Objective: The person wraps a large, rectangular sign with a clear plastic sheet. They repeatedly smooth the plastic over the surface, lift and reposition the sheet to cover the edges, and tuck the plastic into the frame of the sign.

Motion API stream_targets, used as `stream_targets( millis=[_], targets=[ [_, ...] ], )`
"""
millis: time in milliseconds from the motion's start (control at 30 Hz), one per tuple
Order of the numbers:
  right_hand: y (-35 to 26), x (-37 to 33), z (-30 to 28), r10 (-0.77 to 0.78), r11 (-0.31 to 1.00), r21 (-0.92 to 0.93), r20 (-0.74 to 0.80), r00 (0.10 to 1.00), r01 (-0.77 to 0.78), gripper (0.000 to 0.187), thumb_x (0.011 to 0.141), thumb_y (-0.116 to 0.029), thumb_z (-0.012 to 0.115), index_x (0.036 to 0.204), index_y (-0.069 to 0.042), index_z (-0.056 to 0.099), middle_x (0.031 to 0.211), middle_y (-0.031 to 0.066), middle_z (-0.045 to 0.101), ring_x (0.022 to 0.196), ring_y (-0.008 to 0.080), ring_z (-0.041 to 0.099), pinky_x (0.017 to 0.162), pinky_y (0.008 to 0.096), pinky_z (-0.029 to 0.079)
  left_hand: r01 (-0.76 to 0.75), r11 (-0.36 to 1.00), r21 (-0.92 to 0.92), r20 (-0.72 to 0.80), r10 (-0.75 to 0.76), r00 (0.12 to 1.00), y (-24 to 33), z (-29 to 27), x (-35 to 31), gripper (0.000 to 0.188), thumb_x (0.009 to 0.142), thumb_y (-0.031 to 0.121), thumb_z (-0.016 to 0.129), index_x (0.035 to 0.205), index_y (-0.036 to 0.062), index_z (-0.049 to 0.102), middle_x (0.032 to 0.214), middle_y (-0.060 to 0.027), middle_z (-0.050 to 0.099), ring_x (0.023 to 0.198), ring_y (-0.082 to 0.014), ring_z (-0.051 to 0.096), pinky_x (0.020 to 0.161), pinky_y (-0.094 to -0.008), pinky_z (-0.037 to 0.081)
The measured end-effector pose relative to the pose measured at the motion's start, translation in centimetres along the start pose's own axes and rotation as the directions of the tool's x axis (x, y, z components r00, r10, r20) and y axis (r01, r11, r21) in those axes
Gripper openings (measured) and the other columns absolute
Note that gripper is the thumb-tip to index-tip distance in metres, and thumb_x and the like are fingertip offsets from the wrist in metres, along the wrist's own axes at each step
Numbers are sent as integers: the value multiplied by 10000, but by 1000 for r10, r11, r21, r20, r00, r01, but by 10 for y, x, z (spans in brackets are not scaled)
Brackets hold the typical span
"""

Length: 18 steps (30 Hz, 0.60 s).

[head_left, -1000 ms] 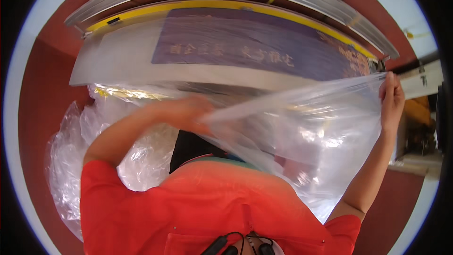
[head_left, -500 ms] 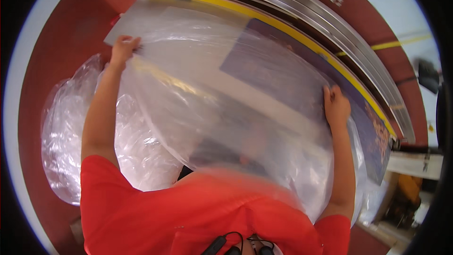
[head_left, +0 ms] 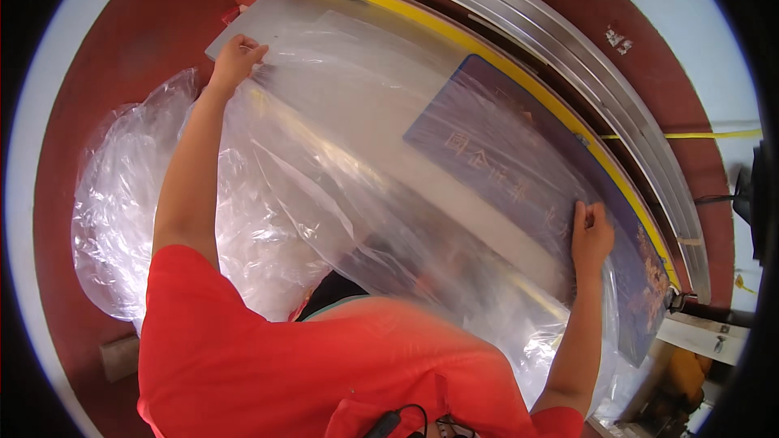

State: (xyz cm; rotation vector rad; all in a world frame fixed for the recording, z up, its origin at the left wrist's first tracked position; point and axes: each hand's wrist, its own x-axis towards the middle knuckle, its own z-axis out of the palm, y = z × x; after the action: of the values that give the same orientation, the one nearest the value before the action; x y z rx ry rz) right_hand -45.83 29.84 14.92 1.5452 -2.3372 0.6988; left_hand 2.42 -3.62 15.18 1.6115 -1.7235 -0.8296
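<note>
A wide sheet of clear plastic film [head_left: 357,186] stretches between my two hands. My left hand [head_left: 236,62] pinches its edge near the far left corner of a grey metal table [head_left: 284,16]. Over at the right, my right hand [head_left: 592,237] has its fingers closed on the film's other side. Beneath the film, a purple-grey panel [head_left: 503,146] with a blue edge and light lettering rests on the tabletop. The film droops toward my body and covers part of the panel.
A crumpled heap of clear plastic [head_left: 122,211] lies on the left. Along the table's back runs a yellow strip [head_left: 454,28], with a silver metal rail [head_left: 552,24] behind it. A white drawer front [head_left: 702,337] and an orange item [head_left: 690,377] stand at the lower right.
The film between my hands has dropped lower and lies closer over the panel, whose lettering now shows clearly. The view has shifted, and both hands still grip the film.
</note>
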Motion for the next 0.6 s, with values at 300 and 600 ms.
stream_targets(
  millis=[300, 600],
  targets=[
    [9, -17, -34, 50, 998, 21, 55, 997, -52, 237, 761, -178, 560, 603, -52, 435, 465, 70, 426, 391, 187, 413, 398, 290, 313, -747, 355, 563, 120, 858, 499, 29, 68, -6, 246, 757, 191, 493, 938, 26, 506, 834, -116, 571, 803, -299, 531, 723, -369, 410],
    [26, -34, -34, 145, 986, -91, 11, 989, -143, 217, 764, -180, 548, 623, -57, 438, 471, 67, 429, 407, 200, 426, 406, 307, 326, -346, 654, 673, 19, 452, 892, 38, 105, 83, 290, 736, 333, 504, 877, 97, 595, 846, -133, 578, 833, -305, 526, 733, -376, 412]
  ],
)
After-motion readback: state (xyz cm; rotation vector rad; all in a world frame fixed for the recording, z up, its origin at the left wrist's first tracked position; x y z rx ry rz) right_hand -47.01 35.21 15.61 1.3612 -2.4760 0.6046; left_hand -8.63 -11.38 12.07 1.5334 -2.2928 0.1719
